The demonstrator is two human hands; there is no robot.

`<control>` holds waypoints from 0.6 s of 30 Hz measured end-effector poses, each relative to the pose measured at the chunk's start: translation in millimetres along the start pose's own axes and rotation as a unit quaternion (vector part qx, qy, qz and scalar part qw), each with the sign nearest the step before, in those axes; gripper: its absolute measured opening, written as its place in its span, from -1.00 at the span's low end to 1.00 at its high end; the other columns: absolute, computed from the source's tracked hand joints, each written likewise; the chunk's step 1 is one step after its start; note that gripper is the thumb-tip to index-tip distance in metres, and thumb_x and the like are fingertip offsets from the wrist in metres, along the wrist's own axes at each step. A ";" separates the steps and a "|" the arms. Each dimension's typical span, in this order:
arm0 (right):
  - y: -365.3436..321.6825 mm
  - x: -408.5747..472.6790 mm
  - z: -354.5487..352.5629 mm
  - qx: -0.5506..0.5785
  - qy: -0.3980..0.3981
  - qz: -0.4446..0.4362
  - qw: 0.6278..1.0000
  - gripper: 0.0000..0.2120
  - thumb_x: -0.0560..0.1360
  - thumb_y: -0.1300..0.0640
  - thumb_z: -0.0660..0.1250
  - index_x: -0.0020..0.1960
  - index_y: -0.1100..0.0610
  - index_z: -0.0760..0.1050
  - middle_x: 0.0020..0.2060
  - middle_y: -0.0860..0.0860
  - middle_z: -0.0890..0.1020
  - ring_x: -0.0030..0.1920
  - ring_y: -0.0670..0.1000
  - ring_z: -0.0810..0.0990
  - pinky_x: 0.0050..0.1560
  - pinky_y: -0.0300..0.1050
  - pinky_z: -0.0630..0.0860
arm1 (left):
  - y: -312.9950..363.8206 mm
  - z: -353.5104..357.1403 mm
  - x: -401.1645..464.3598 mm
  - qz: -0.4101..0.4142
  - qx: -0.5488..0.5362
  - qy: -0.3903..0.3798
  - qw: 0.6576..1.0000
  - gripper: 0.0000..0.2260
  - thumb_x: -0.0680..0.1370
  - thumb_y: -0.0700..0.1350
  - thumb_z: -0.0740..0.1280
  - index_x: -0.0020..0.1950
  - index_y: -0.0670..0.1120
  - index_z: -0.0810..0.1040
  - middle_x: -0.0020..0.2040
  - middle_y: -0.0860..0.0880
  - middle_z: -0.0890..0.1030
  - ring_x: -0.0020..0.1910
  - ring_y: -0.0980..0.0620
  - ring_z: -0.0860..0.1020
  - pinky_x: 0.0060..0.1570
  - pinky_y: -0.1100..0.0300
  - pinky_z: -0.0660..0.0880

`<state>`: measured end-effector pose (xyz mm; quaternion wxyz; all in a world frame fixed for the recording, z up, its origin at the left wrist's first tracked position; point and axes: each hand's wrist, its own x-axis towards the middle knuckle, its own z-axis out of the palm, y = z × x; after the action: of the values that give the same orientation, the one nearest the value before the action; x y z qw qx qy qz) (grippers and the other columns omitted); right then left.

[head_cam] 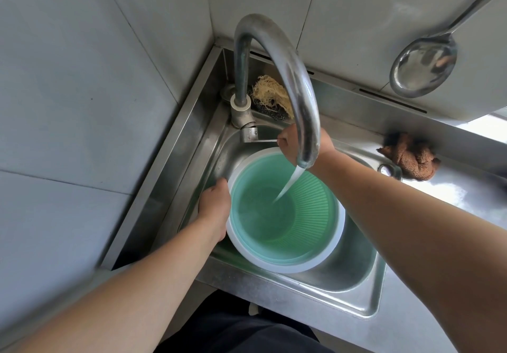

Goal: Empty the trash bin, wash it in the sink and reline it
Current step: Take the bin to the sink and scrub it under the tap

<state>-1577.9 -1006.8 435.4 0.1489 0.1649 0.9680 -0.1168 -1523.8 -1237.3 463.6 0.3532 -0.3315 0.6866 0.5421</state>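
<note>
1. The green trash bin [285, 210] with its white rim stood upright inside the steel sink [365, 276], mouth up, some water pooled in its bottom.
2. A stream of water [288, 185] fell from the curved tap [288, 78] into the bin.
3. The left hand [215, 204] gripped the bin's rim on the side away from the tap's spout, fingers curled over the outside.
4. The right hand [290, 144] was just behind the bin at the tap's lever [260, 140], fingers curled and pinching its end; the spout partly hid it.
5. A loofah scrubber [270, 95] lay behind the bin beside the tap's base.
6. A brown cloth [411, 156] sat on the counter well off to the bin's right.
7. A metal ladle [424, 69] hung on the wall above that cloth.
</note>
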 end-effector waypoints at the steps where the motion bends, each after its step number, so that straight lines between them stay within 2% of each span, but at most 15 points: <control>1: 0.0 0.1 0.7 -0.001 0.001 0.003 1.000 -0.86 0.42 0.18 0.31 -0.30 0.05 0.56 -0.39 -0.09 0.62 -0.37 0.00 0.60 -0.19 -0.05 0.65 | 0.0 0.0 0.0 -0.001 -0.001 -0.001 1.000 -0.69 0.54 0.05 0.14 -0.29 -0.05 0.53 -0.43 -0.02 0.63 -0.55 -0.01 0.57 -0.53 0.20 0.49; 6: -0.1 2.7 4.8 0.007 -0.005 0.008 1.000 -0.82 0.38 0.21 0.30 -0.39 0.07 0.48 -0.44 -0.06 0.60 -0.41 0.03 0.58 -0.24 -0.03 0.64 | 0.8 0.7 -1.0 0.002 -0.004 -0.001 1.000 -0.68 0.54 0.05 0.15 -0.31 -0.04 0.53 -0.44 0.00 0.63 -0.56 0.01 0.57 -0.53 0.21 0.49; 10: 2.4 -0.5 1.7 -0.011 0.014 0.009 1.000 -0.81 0.35 0.16 0.35 -0.42 0.04 0.47 -0.51 -0.13 0.55 -0.50 -0.06 0.53 -0.36 -0.12 0.61 | 1.3 0.1 -1.7 0.001 -0.002 0.001 1.000 -0.68 0.55 0.04 0.14 -0.31 -0.04 0.53 -0.43 -0.01 0.63 -0.55 -0.01 0.57 -0.52 0.22 0.49; 18: 0.8 -1.7 -2.4 -0.019 0.004 -0.009 1.000 -0.84 0.39 0.17 0.37 -0.36 0.03 0.52 -0.44 -0.12 0.58 -0.43 -0.05 0.56 -0.28 -0.09 0.64 | 1.4 0.3 -1.6 0.003 0.005 0.002 1.000 -0.69 0.56 0.04 0.15 -0.30 -0.04 0.52 -0.41 -0.02 0.63 -0.55 -0.01 0.57 -0.52 0.22 0.48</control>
<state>-1576.7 -1005.8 438.0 0.1476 0.1536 0.9720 -0.0988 -1524.2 -1236.6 465.6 0.3520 -0.3285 0.6912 0.5389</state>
